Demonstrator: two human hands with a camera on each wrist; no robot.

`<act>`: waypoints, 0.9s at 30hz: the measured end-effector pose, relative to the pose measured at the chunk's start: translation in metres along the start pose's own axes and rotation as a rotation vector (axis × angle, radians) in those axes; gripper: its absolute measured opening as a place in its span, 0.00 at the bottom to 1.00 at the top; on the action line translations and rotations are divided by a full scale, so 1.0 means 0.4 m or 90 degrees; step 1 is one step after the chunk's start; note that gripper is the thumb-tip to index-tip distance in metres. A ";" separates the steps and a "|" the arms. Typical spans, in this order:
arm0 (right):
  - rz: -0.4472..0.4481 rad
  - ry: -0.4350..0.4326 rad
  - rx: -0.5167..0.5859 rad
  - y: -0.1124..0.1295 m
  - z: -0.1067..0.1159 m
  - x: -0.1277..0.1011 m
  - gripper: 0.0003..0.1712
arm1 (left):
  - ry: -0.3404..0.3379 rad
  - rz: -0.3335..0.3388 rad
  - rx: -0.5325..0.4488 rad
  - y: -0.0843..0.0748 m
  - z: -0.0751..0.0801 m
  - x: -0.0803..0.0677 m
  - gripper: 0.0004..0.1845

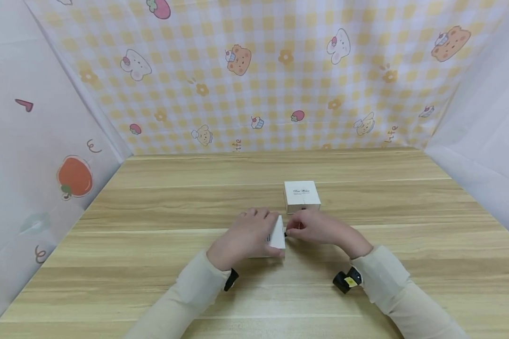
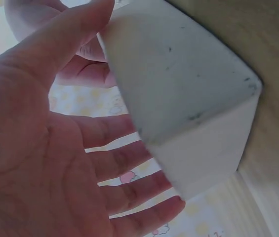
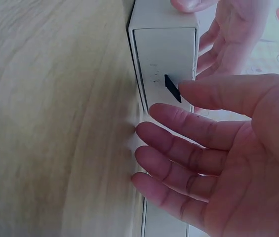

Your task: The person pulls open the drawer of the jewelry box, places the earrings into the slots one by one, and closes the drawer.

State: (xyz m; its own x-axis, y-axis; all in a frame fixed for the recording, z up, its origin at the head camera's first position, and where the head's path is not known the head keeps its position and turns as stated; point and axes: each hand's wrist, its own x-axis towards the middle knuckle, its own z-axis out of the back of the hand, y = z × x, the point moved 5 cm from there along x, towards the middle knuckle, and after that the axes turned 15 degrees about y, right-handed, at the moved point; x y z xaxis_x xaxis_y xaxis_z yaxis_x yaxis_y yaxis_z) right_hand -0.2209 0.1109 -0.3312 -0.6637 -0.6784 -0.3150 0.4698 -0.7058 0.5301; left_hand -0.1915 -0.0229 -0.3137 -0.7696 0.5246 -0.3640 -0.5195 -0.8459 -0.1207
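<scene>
- At the far left, a pale side wall [image 1: 46, 155] with an orange fruit print [image 1: 75, 177] is seen, well left of the small white box [image 1: 276, 234].
- The left hand [image 1: 246, 238] is laid over the left side of the small white box; its fingers [image 2: 129, 163] are spread and nearly straight behind the box, and the thumb [image 2: 60, 44] is pressed on a box edge, as shown by the left wrist view.
- The small white box is held on the table [image 1: 152, 207], near its front middle, between the two hands; in the head view it appears tipped up on one edge.
- A short black tab [image 3: 172, 88] is seen on the box's end face, on the side turned to the right hand.
- A second white box [image 1: 302, 195] with faint script on its lid is set just behind the small white box, slightly to the right, apart from it.
- The right hand [image 1: 318, 228] is placed just right of the small white box; its fingers [image 3: 188, 128] are slightly spread and relaxed, with one fingertip at the black tab; whether the tab is pinched cannot be told.
- A checked backdrop [image 1: 280, 75] with bears and rabbits is hung behind the table.
</scene>
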 end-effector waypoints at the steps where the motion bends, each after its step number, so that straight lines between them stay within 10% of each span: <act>1: 0.001 0.000 -0.001 0.000 -0.001 0.001 0.08 | 0.000 0.001 -0.005 0.000 -0.001 0.001 0.45; 27: 0.023 0.027 0.010 0.005 -0.011 0.003 0.07 | -0.022 -0.003 0.010 -0.004 0.000 0.002 0.41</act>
State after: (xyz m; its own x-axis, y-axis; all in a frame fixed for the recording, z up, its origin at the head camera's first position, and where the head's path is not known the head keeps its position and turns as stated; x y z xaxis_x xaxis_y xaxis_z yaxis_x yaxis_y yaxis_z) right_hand -0.2182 0.1078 -0.3339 -0.6213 -0.7113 -0.3287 0.4835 -0.6781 0.5536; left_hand -0.1915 -0.0211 -0.3137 -0.7793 0.5314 -0.3321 -0.5286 -0.8421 -0.1071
